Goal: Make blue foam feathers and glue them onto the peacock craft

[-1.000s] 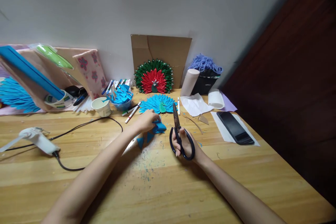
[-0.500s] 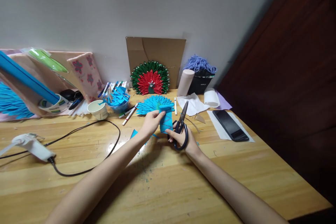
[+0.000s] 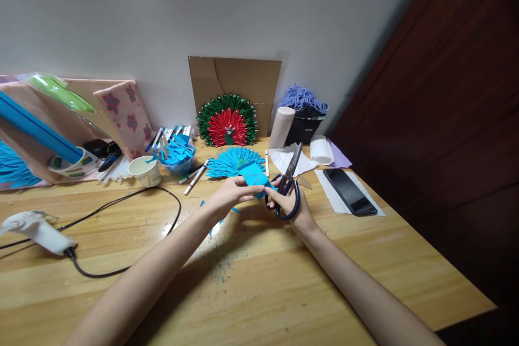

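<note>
Seen from the head camera, a person's two bare hands meet at the middle of the frame above a pale wooden table (image 3: 259, 292). The left hand (image 3: 234, 193) pinches the lower edge of a flat bright-blue piece (image 3: 252, 172), marked with thin lines, between thumb and fingers. The right hand (image 3: 292, 206) grips black-handled metal scissors (image 3: 290, 177), blades pointing toward the upper right; its thumb reaches the blue piece's lower right corner, though whether it pinches there is impossible to tell. Just behind the piece lies a blue fan of layered petals (image 3: 223, 165); small blue scraps (image 3: 214, 227) dot the tabletop near the left forearm. Good handling here likely means a light, flat pinch close to the edge, so the marked lines stay uncreased and readable. The blades are best kept together and turned away from the left fingers while both hands share the piece.
</note>
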The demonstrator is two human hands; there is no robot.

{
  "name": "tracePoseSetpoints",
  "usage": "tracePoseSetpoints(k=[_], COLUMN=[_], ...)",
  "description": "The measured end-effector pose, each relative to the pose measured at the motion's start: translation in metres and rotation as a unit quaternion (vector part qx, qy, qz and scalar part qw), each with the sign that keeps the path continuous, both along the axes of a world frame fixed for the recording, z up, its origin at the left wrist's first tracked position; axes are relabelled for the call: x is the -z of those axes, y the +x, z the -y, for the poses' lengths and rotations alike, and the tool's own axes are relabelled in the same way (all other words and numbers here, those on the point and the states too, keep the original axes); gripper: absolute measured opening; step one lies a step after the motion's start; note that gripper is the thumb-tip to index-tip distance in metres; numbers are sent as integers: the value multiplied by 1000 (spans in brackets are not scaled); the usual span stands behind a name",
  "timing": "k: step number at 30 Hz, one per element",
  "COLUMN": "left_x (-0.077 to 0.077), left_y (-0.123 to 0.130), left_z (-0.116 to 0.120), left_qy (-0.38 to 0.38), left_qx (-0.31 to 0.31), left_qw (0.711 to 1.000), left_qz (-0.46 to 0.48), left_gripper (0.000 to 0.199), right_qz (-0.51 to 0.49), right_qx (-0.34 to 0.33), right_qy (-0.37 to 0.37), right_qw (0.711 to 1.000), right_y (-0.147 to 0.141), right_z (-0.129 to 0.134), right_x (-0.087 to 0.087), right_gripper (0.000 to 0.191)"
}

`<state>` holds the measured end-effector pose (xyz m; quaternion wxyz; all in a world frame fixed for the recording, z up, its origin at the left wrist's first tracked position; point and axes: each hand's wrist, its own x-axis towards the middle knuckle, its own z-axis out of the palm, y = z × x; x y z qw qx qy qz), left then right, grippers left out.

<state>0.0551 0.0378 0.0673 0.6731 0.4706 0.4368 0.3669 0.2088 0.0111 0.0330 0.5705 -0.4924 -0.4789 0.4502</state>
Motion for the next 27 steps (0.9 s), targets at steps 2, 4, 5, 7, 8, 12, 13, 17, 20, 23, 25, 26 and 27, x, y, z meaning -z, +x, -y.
tracePoseSetpoints(k=[2,4,5,7,8,12,13,17,20,23,25,26,27], left_x=[0,0,0,0,0,2,1,-2,-5,-4,-3,-2,-2], left_y=[0,1,2,3,4,7,7,3,-5,-14,-18,-19,-20], left_z=[1,1,1,1,1,0,-1,-4,-11,-19,-23,-24,-24], left_qy=[-6,6,17,42,56,106,113,143,174,199,210,211,208], left_qx=[-2,-3,0,8,6,-24,-36,-86,-121,-141,-140,-137,-135], left_qw=[1000,1000,1000,999,997,990,989,983,974,965,963,964,965], left_qz=[-13,-15,-14,-28,-43,-92,-91,-72,-84,-96,-91,-89,-88], left_gripper=[34,30,28,25,24,24,24,26,24,22,22,21,21], right_qz=[0,1,3,9,12,-38,-71,-152,-123,-79,-56,-46,-38], right_qx=[-1,13,21,32,36,29,12,-133,-251,-308,-329,-337,-342], right_qy=[3,9,13,21,26,8,-13,-127,-167,-159,-146,-142,-139], right_qw=[1000,1000,1000,999,999,999,997,971,946,935,931,930,928], right_y=[0,0,0,1,2,2,1,-4,-8,-9,-8,-8,-7], right_z=[1,2,2,2,2,-2,-3,-4,4,14,18,18,19], right_x=[-1,-3,-4,-5,-5,-3,-2,6,10,11,11,12,12], right_gripper=[36,36,36,35,35,41,46,69,75,77,79,80,81])
